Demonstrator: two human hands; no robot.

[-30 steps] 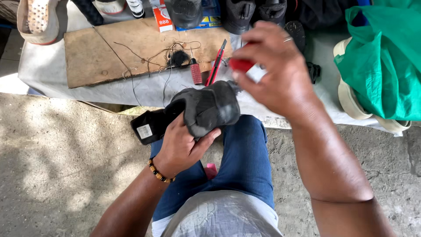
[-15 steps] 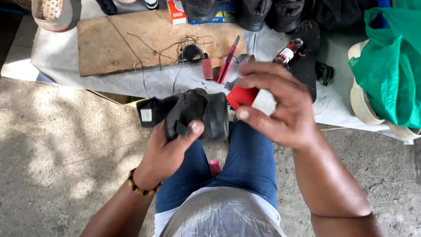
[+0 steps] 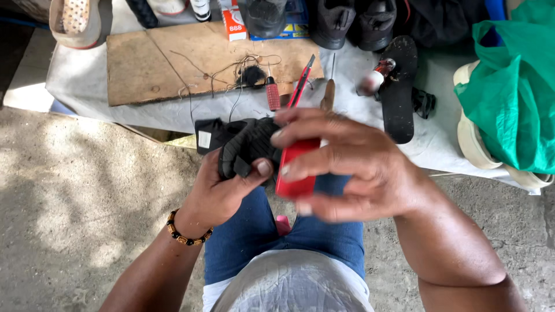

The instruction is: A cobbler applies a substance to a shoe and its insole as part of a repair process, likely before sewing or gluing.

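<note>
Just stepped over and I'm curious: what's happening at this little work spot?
A seated person in blue jeans holds a black shoe in the left hand above the lap. The right hand grips a small red object right beside the shoe; what kind of object it is cannot be told. In front lies a cloth-covered low table with a wooden board, loose thread, a red-handled awl, a black sandal and a green bag.

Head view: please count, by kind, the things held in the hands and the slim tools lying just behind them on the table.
black shoe, in the left hand: 1
red flat object, in the right hand: 1
Slim tools: 3 (red-handled tool, red-and-black tool, wooden-handled tool)
Total: 5
</note>
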